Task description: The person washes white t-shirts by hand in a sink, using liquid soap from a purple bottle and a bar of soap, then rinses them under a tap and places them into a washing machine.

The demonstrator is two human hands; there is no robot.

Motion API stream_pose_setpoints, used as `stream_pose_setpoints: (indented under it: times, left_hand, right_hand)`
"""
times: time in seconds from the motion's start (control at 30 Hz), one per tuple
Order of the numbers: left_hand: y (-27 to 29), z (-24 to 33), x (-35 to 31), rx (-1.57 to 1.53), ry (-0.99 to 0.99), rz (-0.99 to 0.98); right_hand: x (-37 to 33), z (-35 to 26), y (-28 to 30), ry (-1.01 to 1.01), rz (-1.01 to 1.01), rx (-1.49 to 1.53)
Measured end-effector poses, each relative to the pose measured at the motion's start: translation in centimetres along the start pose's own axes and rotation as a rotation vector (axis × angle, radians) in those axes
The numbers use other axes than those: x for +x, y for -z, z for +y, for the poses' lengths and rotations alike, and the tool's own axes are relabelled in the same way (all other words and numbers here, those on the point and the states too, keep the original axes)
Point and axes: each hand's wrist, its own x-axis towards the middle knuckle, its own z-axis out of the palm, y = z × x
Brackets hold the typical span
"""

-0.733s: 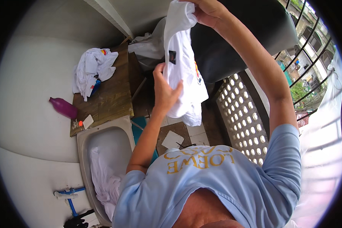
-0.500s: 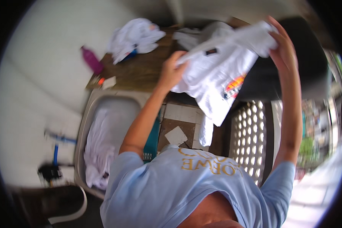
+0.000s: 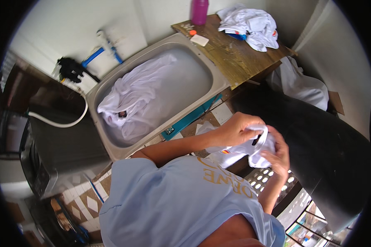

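A white T-shirt [image 3: 236, 159] hangs bunched in front of my body, with a dark label inside its neck and a bit of coloured print showing lower down. My left hand [image 3: 240, 131] is closed on the neckband, fingers pinching the cloth. On the other side of the neck opening, my right hand [image 3: 279, 155] grips the shirt; its fingers are slightly blurred. Left of me, another white garment [image 3: 138, 86] with a dark label lies soaking in cloudy water in a sink [image 3: 173, 117].
A wooden board [image 3: 235, 61] beside the sink carries crumpled white clothes [image 3: 255, 26], a purple bottle [image 3: 199, 12] and a pale soap-like block [image 3: 199, 40]. A large black surface [image 3: 317, 127] stands at right. A white hose [image 3: 57, 123] curves at left; a perforated basket [image 3: 261, 179] sits below my hands.
My hands have come down and closer together, bringing the T-shirt from spread out and raised to bunched near my chest. The view has turned, showing more of the sink.
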Motion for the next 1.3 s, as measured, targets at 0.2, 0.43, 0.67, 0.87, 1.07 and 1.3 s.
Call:
stream_pose_setpoints:
  times: [0.2, 0.43, 0.67, 0.87, 1.07, 1.3]
  left_hand:
    - [4.6, -0.8, 1.6, 0.256, -0.233, -0.147]
    - [4.7, -12.6, 2.1, 0.221, 0.110, -0.177]
    - [0.6, -9.7, 12.8, -0.127, 0.011, 0.291]
    - [0.4, -6.9, 22.0, 0.248, -0.483, 0.271]
    - [4.9, -2.4, 17.4, 0.678, -0.428, 0.613]
    - [3.5, 0.0, 1.1, 0.795, -0.035, 0.980]
  right_hand:
    - [4.5, 0.2, 2.4, 0.020, 0.012, -0.100]
    - [6.6, -7.5, 10.1, 0.954, 1.138, -1.043]
    - [13.8, 3.6, 15.9, 0.249, 0.146, -0.284]
    - [23.0, 10.7, 15.4, 0.417, 0.282, -0.416]
    - [37.6, 0.1, 21.1, 0.961, 0.511, -0.505]
    - [48.2, 1.0, 13.0, 0.193, 0.222, -1.277]
